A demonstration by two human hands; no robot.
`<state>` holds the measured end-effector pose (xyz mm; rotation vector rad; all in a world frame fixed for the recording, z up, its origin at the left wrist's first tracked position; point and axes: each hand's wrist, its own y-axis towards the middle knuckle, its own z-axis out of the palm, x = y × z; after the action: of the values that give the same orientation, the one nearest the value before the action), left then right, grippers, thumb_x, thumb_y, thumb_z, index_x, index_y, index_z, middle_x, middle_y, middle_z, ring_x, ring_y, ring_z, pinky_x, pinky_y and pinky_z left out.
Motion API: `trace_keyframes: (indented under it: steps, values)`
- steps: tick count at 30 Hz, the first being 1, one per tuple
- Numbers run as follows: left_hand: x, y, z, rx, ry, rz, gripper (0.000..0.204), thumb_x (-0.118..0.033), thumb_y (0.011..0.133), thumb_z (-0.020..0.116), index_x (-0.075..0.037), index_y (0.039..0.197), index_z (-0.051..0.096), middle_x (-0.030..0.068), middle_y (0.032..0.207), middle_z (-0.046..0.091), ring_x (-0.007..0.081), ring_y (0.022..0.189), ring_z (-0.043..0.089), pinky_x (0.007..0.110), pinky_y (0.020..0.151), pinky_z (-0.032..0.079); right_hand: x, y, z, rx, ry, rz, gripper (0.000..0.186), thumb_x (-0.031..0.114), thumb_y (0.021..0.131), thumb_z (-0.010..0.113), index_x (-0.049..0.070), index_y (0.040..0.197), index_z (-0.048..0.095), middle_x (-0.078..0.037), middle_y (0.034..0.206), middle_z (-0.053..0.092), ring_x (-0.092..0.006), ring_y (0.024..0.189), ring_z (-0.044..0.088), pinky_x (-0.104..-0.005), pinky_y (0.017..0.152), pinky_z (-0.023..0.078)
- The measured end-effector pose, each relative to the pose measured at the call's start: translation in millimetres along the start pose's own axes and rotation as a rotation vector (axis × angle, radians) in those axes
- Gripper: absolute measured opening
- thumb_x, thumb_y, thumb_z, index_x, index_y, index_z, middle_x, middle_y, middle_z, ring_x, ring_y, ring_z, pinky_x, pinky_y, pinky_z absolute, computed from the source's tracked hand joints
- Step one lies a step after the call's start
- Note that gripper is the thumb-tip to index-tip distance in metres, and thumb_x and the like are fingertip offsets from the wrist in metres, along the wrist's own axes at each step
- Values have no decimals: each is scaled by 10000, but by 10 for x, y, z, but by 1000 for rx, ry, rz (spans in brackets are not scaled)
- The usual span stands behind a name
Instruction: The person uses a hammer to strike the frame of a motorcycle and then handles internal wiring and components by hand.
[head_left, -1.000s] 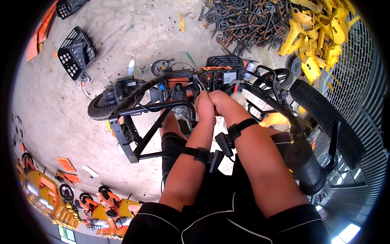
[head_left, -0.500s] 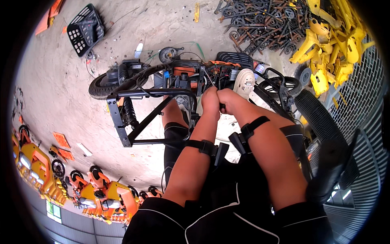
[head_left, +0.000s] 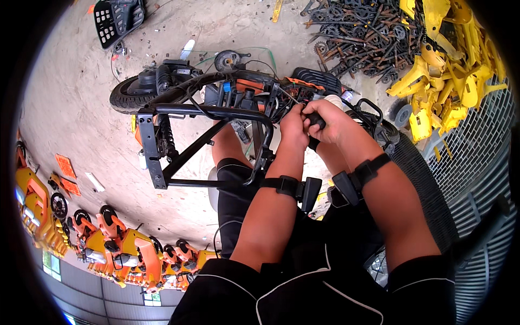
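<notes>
My right hand [head_left: 331, 122] is wrapped around the black handle [head_left: 316, 120] of a screwdriver. Against it, my left hand [head_left: 293, 127] is closed at the front of the handle, around the shaft. The thin metal shaft [head_left: 288, 96] points up and left into the partly stripped frame of an electric bike [head_left: 216, 111]. Its tip is lost among wires and dark parts near an orange panel [head_left: 250, 85]. The bike lies across in front of me, its rear wheel [head_left: 127, 96] at the left. Black tubing [head_left: 189, 142] stands nearest me.
A heap of rusty crank parts [head_left: 363, 40] and a pile of yellow plastic panels [head_left: 441, 70] lie far right. A black basket [head_left: 116, 24] sits far left. Orange and yellow bikes [head_left: 130, 246] line the lower left. Wire mesh [head_left: 476, 141] runs along the right.
My hands have moved right, and the right hand has turned so that more of the screwdriver's handle shows. My right leg and foot have shifted. The whole view has moved slightly.
</notes>
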<state>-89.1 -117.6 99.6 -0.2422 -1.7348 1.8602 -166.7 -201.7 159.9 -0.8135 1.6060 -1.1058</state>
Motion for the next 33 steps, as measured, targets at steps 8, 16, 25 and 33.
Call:
trace_keyframes:
  steps: [8, 16, 25, 33]
  values:
    - [-156, -252, 252, -189, 89, -32, 182, -157, 897, 584, -98, 728, 555, -22, 626, 464, 112, 436, 443, 259, 340, 431, -37, 150, -39, 62, 37, 83, 100, 135, 847, 533, 102, 760, 498, 12, 675, 499, -56, 464, 446, -178, 342, 284]
    - [-333, -400, 461, -249, 608, -92, 330, -382, 814, 648, -57, 824, 590, 50, 705, 521, 165, 511, 446, 330, 415, 334, -295, 303, 29, -83, -246, -22, 250, 221, 911, 516, 124, 681, 502, 15, 542, 465, -53, 387, 377, -192, 340, 202]
    - [-172, -171, 438, -234, 405, -216, 137, -241, 827, 612, -108, 840, 584, 38, 696, 551, 160, 516, 476, 298, 387, 304, -79, 393, -68, -308, -650, -13, 277, 201, 880, 526, 108, 618, 519, -31, 511, 471, -129, 404, 406, -302, 403, 257]
    - [-53, -122, 256, -207, 49, -186, 69, -179, 850, 563, -114, 856, 586, 25, 696, 564, 164, 475, 490, 276, 356, 286, -98, 305, 90, -373, -970, -133, 220, 136, 850, 532, 5, 710, 639, -140, 579, 560, -236, 448, 502, -394, 394, 328]
